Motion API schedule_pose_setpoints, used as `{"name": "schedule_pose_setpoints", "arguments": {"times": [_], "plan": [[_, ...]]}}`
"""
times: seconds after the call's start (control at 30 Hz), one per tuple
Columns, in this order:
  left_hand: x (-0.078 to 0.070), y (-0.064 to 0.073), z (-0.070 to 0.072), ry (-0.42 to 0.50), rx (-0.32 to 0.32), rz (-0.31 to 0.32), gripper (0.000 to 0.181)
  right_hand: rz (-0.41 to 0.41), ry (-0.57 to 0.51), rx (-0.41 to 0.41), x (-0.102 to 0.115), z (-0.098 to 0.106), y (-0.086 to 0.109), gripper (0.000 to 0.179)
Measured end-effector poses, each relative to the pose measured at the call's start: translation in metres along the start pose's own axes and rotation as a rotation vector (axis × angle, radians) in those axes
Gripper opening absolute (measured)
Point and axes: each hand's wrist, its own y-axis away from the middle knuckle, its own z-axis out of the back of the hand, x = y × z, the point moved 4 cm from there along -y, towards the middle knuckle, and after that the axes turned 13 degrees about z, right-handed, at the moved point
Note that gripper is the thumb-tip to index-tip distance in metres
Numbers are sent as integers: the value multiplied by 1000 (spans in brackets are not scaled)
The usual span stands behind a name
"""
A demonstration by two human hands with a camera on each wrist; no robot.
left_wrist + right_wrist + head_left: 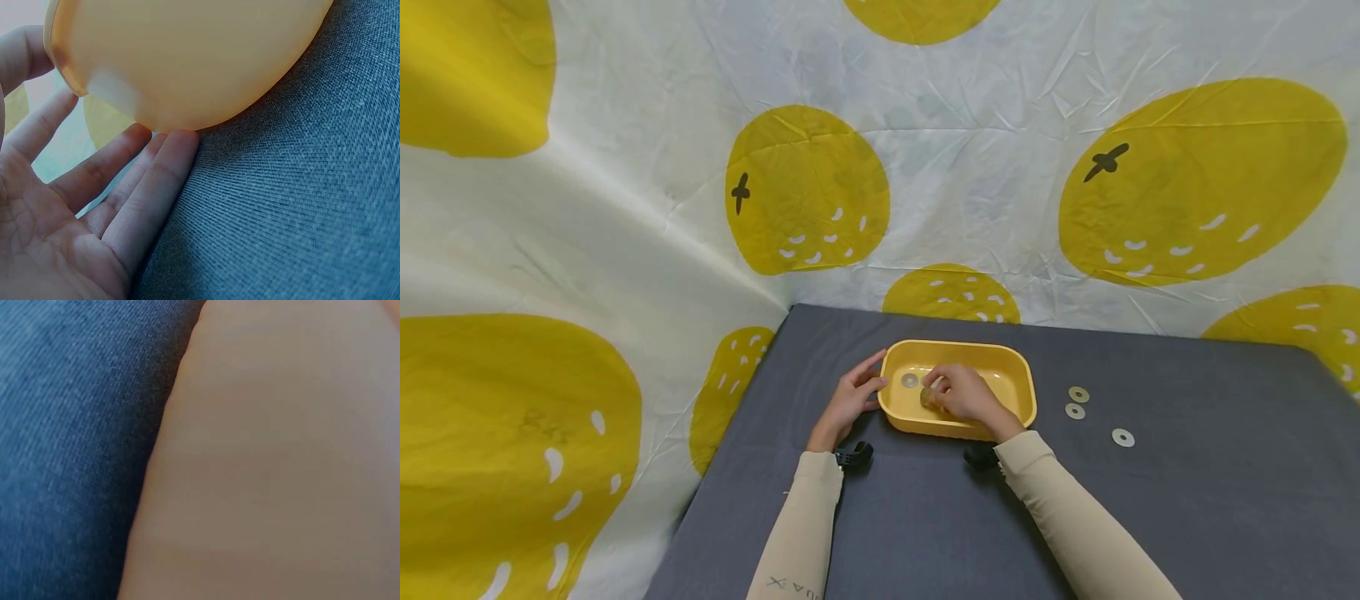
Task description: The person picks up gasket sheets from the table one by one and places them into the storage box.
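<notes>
Head view: L hand [848, 399], fingers extended, touches yellow tray [1013, 385] to its R; R hand [966, 393], fingers curled, pinches gold-toned washer [927, 397].

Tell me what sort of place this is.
Probably a makeshift filming booth, though I can't be sure: fruit-print sheeting hangs behind and left of a grey-clothed table, and a black device sits at each wrist.

The left hand [850, 397] blocks the left wall of the yellow tray [957, 343]; the right hand [967, 394] fills its middle, crossing its near rim. Its right end leaves room from above.
</notes>
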Motion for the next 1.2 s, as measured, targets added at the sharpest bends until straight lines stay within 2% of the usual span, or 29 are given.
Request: {"name": "schedule_pose_setpoints", "arguments": {"times": [0.33, 0.6, 0.73, 0.87, 1.03, 1.2], "plan": [[-2, -2, -4, 3, -4, 5, 52, -39, 85, 22, -3, -2, 0, 17], [0, -4, -6, 4, 7, -1, 52, -16, 212, 21, -5, 1, 1, 14], [0, -4, -6, 9, 3, 9, 51, -14, 203, 21, -4, 5, 5, 16], [0, -4, -6, 5, 3, 11, 51, 38, 75, -14, -4, 14, 10, 19], [-1, -2, -5, 3, 1, 5, 51, 139, -166, -93, -1, 35, 23, 31], [-1, 3, 0, 4, -1, -9, 52, 112, -462, -193, -9, 59, 41, 46]]}}
